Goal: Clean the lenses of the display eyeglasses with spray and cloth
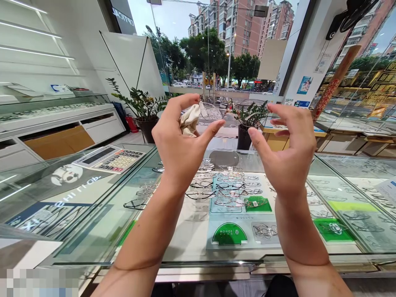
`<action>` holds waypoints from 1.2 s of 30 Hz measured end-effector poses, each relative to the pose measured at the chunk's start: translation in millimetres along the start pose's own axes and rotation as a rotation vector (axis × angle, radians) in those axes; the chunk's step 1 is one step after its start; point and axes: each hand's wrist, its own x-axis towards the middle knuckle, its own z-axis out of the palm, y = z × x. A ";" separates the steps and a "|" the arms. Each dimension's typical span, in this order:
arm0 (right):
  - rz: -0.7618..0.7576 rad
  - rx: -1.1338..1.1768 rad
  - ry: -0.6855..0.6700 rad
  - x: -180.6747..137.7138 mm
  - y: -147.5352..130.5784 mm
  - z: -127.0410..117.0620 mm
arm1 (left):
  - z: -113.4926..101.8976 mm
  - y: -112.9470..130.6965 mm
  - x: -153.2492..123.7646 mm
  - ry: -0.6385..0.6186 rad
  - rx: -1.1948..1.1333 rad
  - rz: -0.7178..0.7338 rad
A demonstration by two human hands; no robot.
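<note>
Thin-rimmed eyeglasses [228, 106] are held up above the glass counter, level with the window behind; their clear lenses are hard to make out against the street. My left hand [177, 142] grips their left end near the index fingertip. A crumpled off-white cloth [189, 120] is tucked inside the same hand, its thumb stretched out below the lens. At the other side, my right hand [289, 144] holds the right end at its index fingertip, thumb apart and lower. Below both hands, rows of spectacle frames [201, 194] lie inside the glass display case [192, 243].
A calculator [109, 159] rests on the counter at the left. Green cards [229, 234] lie in the case. Potted plants [148, 123] stand beyond the counter, before a large window. A white shelf unit [62, 132] lines the left wall.
</note>
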 end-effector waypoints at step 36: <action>0.347 0.711 -0.050 13.9 33.9 12.5 | 2.4 11.6 -4.9 0.018 0.056 0.053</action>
